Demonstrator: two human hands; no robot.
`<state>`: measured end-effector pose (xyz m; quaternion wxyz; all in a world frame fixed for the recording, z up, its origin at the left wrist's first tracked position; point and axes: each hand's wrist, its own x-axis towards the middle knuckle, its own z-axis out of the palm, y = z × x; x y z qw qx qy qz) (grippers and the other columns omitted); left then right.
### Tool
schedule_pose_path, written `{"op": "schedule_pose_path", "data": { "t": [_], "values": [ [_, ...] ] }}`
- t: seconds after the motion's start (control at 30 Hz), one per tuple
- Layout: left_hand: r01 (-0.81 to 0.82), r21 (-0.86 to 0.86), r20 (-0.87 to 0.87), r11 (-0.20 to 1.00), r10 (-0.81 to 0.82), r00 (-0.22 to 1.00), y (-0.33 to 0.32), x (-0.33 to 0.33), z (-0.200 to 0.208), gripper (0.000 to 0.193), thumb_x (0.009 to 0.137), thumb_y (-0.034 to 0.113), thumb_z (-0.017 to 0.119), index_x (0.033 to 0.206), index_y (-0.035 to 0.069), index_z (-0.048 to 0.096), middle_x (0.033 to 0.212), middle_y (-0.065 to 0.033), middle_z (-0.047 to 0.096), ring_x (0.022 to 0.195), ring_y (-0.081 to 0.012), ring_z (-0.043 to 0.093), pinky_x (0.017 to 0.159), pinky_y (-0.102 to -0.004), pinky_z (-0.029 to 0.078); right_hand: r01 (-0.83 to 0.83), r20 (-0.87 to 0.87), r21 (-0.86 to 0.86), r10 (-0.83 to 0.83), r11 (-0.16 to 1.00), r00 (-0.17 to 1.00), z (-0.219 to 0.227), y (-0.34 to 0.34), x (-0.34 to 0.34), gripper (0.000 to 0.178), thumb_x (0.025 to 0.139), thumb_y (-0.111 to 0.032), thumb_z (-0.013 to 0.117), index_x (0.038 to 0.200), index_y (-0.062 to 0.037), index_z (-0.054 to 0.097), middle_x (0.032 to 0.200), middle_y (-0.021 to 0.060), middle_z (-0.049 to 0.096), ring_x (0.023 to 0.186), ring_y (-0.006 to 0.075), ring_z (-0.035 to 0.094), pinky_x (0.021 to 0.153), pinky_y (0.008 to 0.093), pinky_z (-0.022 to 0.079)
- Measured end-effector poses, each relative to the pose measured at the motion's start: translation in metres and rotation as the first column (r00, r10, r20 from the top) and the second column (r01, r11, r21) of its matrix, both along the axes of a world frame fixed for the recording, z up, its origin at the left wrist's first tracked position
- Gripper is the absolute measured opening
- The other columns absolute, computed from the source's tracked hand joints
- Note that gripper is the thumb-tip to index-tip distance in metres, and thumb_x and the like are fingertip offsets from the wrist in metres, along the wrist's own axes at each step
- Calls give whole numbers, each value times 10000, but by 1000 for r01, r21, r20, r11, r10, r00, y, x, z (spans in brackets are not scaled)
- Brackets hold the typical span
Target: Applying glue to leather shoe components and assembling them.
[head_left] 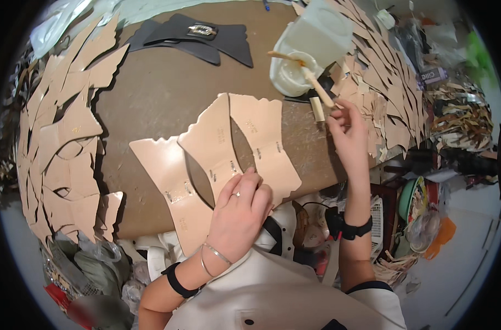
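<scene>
Left hand (240, 206): we are pressing it flat, open, on a tan leather cutout (220, 146) at the tabletop's (162, 93) near edge | Right hand (345, 129): we are pinching a wooden stick (318, 88) beside the white glue tub (294, 71) near the right edge.

Leather pieces (228, 146) under the left hand (240, 212): pale beige-pink, faint gold stamped marks; same beige on the stacks left (63, 143) and right (382, 93). Table (162, 93) plain brown, dark pieces (190, 38) at the far edge charcoal grey with one gold metal buckle (202, 31), glue tub (311, 47) translucent white, brush (315, 83) cream with a tan wooden handle. Both wrist straps black, left wrist also thin silver bangles (213, 256), silver ring on that hand, shirt white.
</scene>
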<state>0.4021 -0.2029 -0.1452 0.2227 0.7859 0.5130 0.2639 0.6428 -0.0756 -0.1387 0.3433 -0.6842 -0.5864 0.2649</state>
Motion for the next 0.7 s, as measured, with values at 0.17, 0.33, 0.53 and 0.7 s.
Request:
{"op": "schedule_pose_path", "data": {
  "t": [0.17, 0.33, 0.53, 0.7],
  "values": [
    [9, -3, -13, 1000, -9, 1000, -1, 1, 13, 415, 806, 133, 781, 1150, 58, 561, 1209, -104, 567, 1292, -303, 535, 1090, -476, 344, 42, 65, -12, -42, 999, 997, -15, 16, -9, 495, 828, 6, 717, 1299, -44, 574, 884, 55, 626, 782, 137, 598, 711, 275, 514],
    [11, 17, 15, 1000, -11, 1000, -6, -5, 25, 419, 788, 115, 796, 1142, 78, 575, 1199, -93, 580, 1276, -304, 553, 1080, -474, 336, 131, 90, 173, -148, 976, 985, -4, -5, 7, 461, 843, 23, 688, 1287, -51, 587, 866, 53, 649, 776, 137, 610, 725, 286, 521],
    [114, 29, 79, 993, -116, 990, -5, -6, 26, 343, 766, 61, 788, 1067, 91, 626, 1134, -71, 613, 1214, -279, 598, 1021, -436, 393, 111, 361, 16, -109, 994, 926, 21, -50, 62, 387, 831, -2, 714, 1208, -49, 637, 995, 113, 658, 857, 207, 645, 762, 314, 530],
    [209, 37, 70, 977, -211, 975, -11, -7, 20, 328, 774, 49, 770, 1070, 76, 631, 1131, -66, 623, 1180, -273, 615, 961, -412, 441, -73, 420, -6, 68, 997, 905, 20, -54, 46, 348, 802, -39, 734, 1139, -22, 647, 1036, 137, 642, 963, 280, 642, 823, 373, 527]
  ]
}}
